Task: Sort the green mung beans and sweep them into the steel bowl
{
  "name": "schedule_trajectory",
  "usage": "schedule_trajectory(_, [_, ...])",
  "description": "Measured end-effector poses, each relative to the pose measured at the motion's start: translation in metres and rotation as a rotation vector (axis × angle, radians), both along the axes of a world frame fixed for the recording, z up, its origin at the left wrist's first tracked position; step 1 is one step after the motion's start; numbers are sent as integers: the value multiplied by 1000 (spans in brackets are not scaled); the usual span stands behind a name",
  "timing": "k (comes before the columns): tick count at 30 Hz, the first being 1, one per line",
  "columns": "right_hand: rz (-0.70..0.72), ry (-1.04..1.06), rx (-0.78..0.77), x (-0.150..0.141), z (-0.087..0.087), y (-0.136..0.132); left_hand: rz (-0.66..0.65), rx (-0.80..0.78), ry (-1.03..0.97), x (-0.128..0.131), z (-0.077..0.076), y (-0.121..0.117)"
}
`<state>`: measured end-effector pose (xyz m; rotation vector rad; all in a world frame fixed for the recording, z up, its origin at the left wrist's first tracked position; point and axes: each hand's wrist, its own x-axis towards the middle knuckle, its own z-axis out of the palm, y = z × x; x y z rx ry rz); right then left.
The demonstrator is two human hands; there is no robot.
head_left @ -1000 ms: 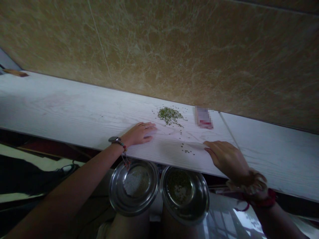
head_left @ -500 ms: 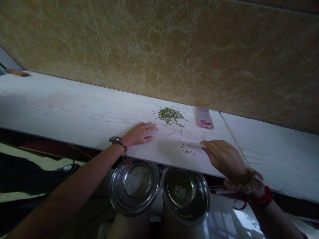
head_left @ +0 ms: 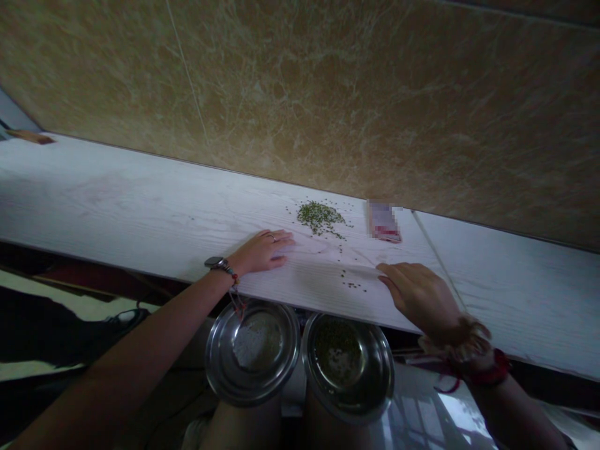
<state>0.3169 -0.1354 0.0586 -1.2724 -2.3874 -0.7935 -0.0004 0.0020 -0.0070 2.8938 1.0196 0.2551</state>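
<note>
My left hand [head_left: 266,251] lies palm down on the white wood-grain board [head_left: 140,194], fingers stretched out, a ring on one of them. Just beyond its fingertips is a loose pile of small green beans [head_left: 319,215]. A few stray beans [head_left: 352,285] are scattered nearer to me, between the two hands. My right hand [head_left: 416,292] rests at the board with thumb and fingers pinched together. A faint, thin whitish edge extends left from its fingertips, too indistinct to name.
Two steel bowls sit by my knees under the board's front edge. The left bowl [head_left: 255,353] shows a pale, shiny bottom; the right bowl [head_left: 349,369] holds green beans. A blurred-out packet [head_left: 384,222] lies near the marbled wall [head_left: 300,94]. A brown wooden piece [head_left: 32,137] is far left.
</note>
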Motion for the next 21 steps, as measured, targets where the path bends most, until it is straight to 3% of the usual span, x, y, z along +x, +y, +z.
schedule_trajectory(7, [-66, 3, 26, 8, -4, 1, 4, -2, 5, 0, -1, 1])
schedule_trajectory(21, [100, 16, -36, -9, 4, -3, 11, -3, 12, 2, 2, -1])
